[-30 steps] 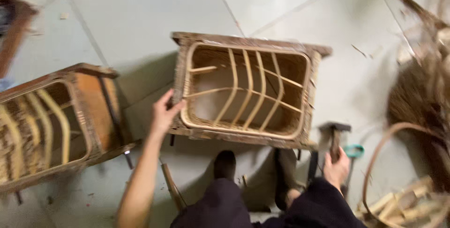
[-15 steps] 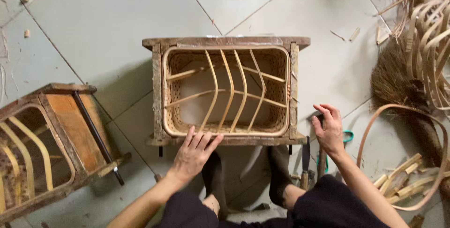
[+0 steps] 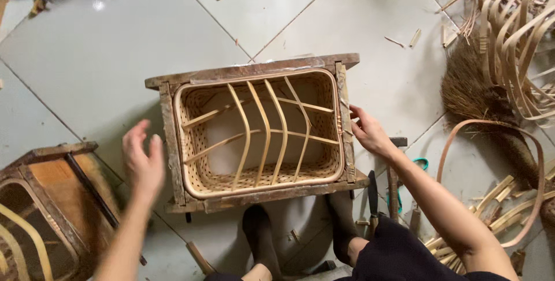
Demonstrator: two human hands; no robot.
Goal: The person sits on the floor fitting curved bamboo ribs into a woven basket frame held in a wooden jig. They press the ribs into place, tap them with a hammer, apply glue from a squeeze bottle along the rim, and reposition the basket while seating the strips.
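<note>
A rectangular wooden frame (image 3: pixel 254 136) holding a woven rattan basket (image 3: pixel 260 133) is lying on the grey tiled floor (image 3: pixel 115 44), just beyond the person's dark-socked feet (image 3: pixel 260 237). Curved cane ribs are crossing the basket's open middle, and the floor is showing through between them.

The right hand (image 3: pixel 367 130) is resting against the frame's right-hand rail, fingers partly curled over its edge; how firmly it is gripping cannot be told, since the fingertips are hiding behind the wood. The left hand (image 3: pixel 141 159) is hovering open just left of the frame, fingers spread and holding nothing; it is blurring, so whether it is touching the rail is unclear.

Right of the frame, a hammer (image 3: pixel 394 171) and other tools are lying partly hidden under the right forearm, with a green-handled thing (image 3: pixel 422 164) barely peeking out. Further right, a bundle of bent cane strips (image 3: pixel 514 44) and a brown broom (image 3: pixel 474 93) are running off the picture's edge. Left of the frame, a second wooden frame (image 3: pixel 52 206) is being cut off at the corner.
</note>
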